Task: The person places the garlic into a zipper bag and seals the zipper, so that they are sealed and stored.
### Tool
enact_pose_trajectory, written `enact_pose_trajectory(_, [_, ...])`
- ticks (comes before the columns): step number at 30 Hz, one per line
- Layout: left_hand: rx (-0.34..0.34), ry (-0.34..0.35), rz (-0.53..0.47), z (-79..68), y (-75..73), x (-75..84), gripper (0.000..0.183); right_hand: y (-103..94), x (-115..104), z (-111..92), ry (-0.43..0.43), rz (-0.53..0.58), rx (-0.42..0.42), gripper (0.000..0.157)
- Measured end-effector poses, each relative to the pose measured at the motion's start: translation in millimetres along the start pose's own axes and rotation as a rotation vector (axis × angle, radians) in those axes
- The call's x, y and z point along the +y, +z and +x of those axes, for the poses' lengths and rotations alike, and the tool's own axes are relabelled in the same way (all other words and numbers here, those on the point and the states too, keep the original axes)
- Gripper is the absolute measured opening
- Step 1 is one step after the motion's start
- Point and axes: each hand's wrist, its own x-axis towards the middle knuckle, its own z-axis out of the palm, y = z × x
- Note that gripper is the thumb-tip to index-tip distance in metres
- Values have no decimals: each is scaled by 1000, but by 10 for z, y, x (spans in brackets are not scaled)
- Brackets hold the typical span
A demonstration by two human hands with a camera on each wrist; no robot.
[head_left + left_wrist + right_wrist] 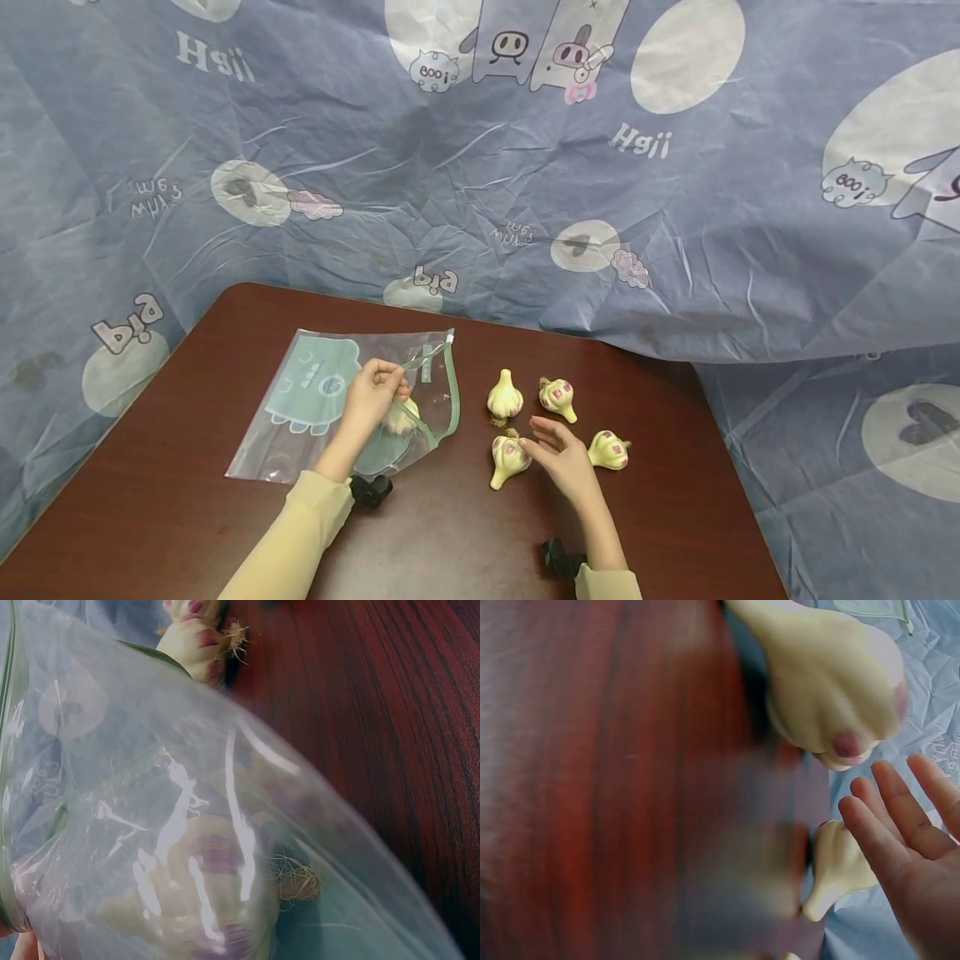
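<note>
My left hand (372, 392) pinches the green-edged opening of a clear zip bag (255, 450) lying on the table's left side. Inside the bag, near its mouth, is one garlic bulb (402, 416); the left wrist view shows this bulb (217, 892) through the glossy plastic, with its roots to the right. My right hand (562, 458), fingers spread and holding nothing, hovers between a garlic bulb (509, 458) on its left and another garlic bulb (609, 450) on its right. In the right wrist view, its fingers (900, 802) show close to a large-looking bulb (832, 675).
Farther back on the dark red-brown table (435, 533) lie two more garlic bulbs, one upright (506, 396) and one tilted over (558, 397). A blue printed cloth (465, 183) hangs behind the table's back edge. Black wrist cameras (371, 490) sit at both wrists.
</note>
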Motion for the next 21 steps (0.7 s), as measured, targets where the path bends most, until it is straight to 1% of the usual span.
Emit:
enact_pose_trajectory(5, [7, -11, 1, -4, 5, 5, 16, 41, 93, -35, 12, -42, -22, 61])
enact_pose_trajectory(9, [5, -5, 3, -8, 8, 5, 16, 84, 135, -55, 19, -59, -37, 65])
enact_pose_trajectory(16, [-4, 1, 14, -22, 3, 12, 16, 157, 169, -76, 28, -68, -64, 73])
enact_pose_trajectory(21, [-6, -3, 5, -19, -10, 5, 16, 186, 166, -82, 41, -108, -67, 75])
